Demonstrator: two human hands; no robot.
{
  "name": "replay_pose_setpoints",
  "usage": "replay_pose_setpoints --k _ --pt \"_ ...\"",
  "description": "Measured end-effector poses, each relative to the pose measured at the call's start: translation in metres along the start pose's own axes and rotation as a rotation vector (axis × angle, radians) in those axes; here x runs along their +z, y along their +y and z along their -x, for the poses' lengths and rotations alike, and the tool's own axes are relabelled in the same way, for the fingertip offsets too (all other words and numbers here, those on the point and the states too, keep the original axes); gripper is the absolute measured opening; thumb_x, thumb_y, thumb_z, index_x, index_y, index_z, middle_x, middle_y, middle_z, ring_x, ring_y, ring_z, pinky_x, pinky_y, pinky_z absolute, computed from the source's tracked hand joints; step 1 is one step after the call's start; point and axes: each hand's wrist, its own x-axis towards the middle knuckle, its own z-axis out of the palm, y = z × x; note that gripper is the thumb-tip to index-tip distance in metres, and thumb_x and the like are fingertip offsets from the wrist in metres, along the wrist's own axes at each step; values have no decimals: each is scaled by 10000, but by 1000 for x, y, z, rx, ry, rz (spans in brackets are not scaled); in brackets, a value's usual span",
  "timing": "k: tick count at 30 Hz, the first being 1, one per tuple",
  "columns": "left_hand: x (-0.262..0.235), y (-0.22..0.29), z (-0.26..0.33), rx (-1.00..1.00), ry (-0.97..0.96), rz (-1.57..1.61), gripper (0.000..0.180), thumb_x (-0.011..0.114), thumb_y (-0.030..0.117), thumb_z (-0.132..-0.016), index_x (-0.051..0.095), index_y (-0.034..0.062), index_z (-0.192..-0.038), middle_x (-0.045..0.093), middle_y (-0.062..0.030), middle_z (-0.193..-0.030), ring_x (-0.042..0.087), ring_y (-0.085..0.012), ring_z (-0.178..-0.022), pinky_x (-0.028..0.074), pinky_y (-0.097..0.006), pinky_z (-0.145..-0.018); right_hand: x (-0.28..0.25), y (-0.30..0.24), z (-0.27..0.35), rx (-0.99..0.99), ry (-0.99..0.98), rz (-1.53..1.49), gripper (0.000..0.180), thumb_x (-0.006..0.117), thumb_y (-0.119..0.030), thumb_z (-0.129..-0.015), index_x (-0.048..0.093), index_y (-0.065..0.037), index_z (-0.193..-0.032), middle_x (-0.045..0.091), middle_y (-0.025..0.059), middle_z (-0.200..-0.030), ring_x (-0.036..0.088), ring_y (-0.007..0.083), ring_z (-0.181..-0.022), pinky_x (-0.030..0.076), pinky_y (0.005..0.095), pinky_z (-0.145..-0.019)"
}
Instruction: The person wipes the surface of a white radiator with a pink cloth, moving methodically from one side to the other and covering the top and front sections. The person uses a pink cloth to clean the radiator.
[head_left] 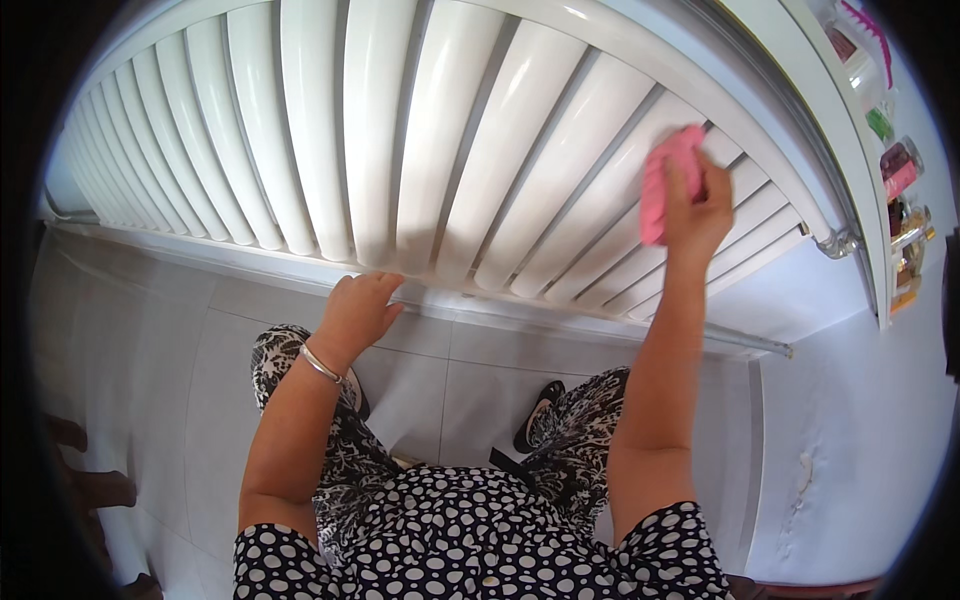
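Note:
A white radiator (375, 130) with wide upright tubes stretches across the view in front of me. My right hand (700, 215) is closed around a bunched pink cloth (655, 195) and presses it against the tubes toward the radiator's right end. Down at the radiator's lower edge, left of the middle, is my left hand (362, 315). It holds nothing that I can see; its thumb stands apart and its fingers reach to the bottom rail, their tips partly hidden. A silver bangle (320, 363) circles the left wrist.
Above the radiator's right side runs a white ledge (850, 130), with several small jars and bottles (900, 170) beyond it. A metal valve (838, 243) and pipe sit at the right end. Grey floor tiles (410, 400) lie below; brown wooden furniture parts (105, 490) stand at the left.

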Motion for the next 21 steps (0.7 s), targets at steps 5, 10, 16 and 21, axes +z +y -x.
replay_pose_setpoints --k 5,10,16,21 --pt "2 -1 3 14 4 -13 363 687 182 -785 572 73 -1111 641 -116 -969 613 -330 -853 480 -419 -770 5 -14 -22 -159 66 49 265 739 -89 -740 672 -34 -991 601 113 -938 603 265 -823 498 346 -691" --pt "-2 4 5 34 0 -30 367 682 177 -789 580 77 -1127 637 -111 -952 612 -318 -834 477 -418 -757 13 -8 35 -193 -76 157 283 723 -61 -709 675 -81 -987 584 103 -944 594 285 -782 492 367 -662" --pt "-5 10 5 26 -45 -52 372 680 176 -791 578 82 -1136 637 -100 -948 607 -309 -841 473 -403 -774 26 4 103 -154 -255 149 258 685 -54 -701 662 -92 -955 572 80 -899 580 293 -733 468 394 -615" --pt "-6 10 3 22 -57 -48 378 677 179 -794 572 82 -1144 635 -96 -960 602 -304 -861 471 -401 -783 38 10 162 -91 -448 237 325 717 -86 -676 651 -109 -993 554 66 -934 583 301 -794 482 402 -666"
